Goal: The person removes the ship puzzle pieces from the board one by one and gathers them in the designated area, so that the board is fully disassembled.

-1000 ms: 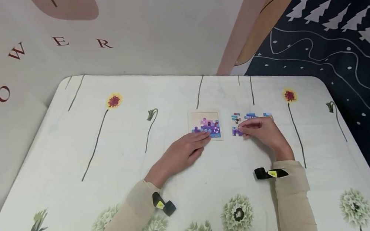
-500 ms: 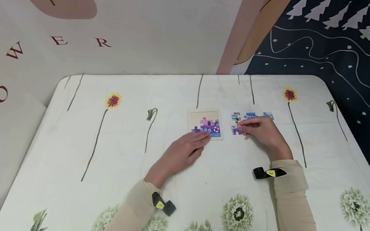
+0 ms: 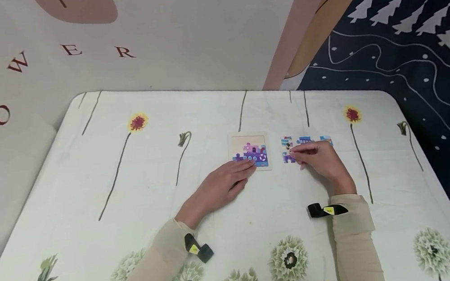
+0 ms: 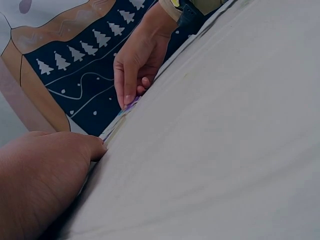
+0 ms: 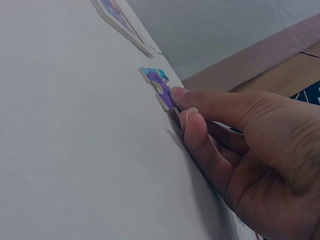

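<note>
A partly filled jigsaw tray (image 3: 247, 139) lies on the table, its joined pieces forming a pink and purple boat. My left hand (image 3: 227, 183) rests with extended fingers over the tray's lower left part, covering that corner. Just right of the tray, my right hand (image 3: 320, 160) pinches a purple and blue puzzle piece (image 5: 162, 90) by its edge between thumb and finger, at table level. Behind that hand lie loose pieces: a striped puzzle piece (image 3: 286, 142), a blue puzzle piece (image 3: 304, 140) and a light blue puzzle piece (image 3: 325, 139). The hand may hide others.
A white tablecloth (image 3: 138, 167) printed with flowers covers the table. A pale wall (image 3: 183, 49) rises along the far edge, with a dark tree-patterned panel (image 3: 415, 49) at the right.
The purple piece has shifted very slightly away from me under my right fingers. My left hand stays on the tray.
</note>
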`<move>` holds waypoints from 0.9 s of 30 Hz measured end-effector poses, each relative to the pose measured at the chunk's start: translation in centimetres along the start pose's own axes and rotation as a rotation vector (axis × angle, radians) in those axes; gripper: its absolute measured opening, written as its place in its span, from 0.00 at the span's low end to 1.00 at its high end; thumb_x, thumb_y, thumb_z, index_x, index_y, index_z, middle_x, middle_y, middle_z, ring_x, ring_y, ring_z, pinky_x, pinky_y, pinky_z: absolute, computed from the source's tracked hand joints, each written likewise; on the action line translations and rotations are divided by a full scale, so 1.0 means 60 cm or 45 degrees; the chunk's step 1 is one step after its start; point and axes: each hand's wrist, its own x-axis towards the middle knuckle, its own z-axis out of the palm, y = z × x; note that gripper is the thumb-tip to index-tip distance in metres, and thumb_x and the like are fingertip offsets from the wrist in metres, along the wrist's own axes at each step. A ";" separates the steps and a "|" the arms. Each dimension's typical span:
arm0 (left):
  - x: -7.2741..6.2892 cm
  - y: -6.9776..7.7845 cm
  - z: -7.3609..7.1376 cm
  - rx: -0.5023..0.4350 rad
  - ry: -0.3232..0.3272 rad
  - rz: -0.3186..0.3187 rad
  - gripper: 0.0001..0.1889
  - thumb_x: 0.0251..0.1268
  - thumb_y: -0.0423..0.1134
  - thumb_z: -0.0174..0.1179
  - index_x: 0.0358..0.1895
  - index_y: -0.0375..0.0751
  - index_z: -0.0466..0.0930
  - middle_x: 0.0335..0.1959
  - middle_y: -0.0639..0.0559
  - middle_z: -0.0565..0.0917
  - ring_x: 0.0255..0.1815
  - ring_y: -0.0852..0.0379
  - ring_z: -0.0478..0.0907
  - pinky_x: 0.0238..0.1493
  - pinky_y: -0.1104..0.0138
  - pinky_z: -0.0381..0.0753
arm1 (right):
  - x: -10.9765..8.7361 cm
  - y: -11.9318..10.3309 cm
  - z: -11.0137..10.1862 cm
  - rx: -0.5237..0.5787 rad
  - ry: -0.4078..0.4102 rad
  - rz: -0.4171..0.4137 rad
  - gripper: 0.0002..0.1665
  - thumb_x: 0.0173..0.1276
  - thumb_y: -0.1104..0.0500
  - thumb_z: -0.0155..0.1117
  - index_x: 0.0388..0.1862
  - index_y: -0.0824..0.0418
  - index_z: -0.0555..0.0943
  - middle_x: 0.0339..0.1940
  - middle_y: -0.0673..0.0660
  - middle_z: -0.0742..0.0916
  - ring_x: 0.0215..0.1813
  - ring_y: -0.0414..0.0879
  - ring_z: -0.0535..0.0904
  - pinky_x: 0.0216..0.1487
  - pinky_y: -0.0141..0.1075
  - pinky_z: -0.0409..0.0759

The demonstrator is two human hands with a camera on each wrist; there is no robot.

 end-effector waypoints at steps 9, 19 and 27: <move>-0.001 -0.001 0.002 -0.006 0.017 0.010 0.23 0.82 0.38 0.52 0.76 0.40 0.70 0.77 0.50 0.69 0.80 0.51 0.62 0.82 0.61 0.55 | 0.002 0.005 0.000 -0.018 0.009 0.018 0.13 0.73 0.61 0.70 0.51 0.69 0.89 0.36 0.63 0.90 0.28 0.43 0.84 0.36 0.27 0.82; 0.002 -0.003 -0.003 0.006 0.018 0.011 0.23 0.83 0.39 0.51 0.76 0.41 0.69 0.77 0.50 0.69 0.80 0.52 0.62 0.82 0.61 0.56 | 0.004 -0.002 0.001 -0.029 0.009 0.073 0.13 0.74 0.60 0.69 0.51 0.66 0.89 0.19 0.57 0.81 0.21 0.46 0.73 0.36 0.36 0.76; 0.002 -0.002 0.001 -0.006 -0.005 -0.004 0.24 0.83 0.39 0.50 0.77 0.41 0.68 0.78 0.50 0.69 0.80 0.51 0.61 0.82 0.60 0.55 | 0.003 -0.004 0.003 -0.020 0.007 0.122 0.12 0.74 0.61 0.68 0.51 0.67 0.88 0.21 0.57 0.83 0.24 0.45 0.74 0.37 0.34 0.76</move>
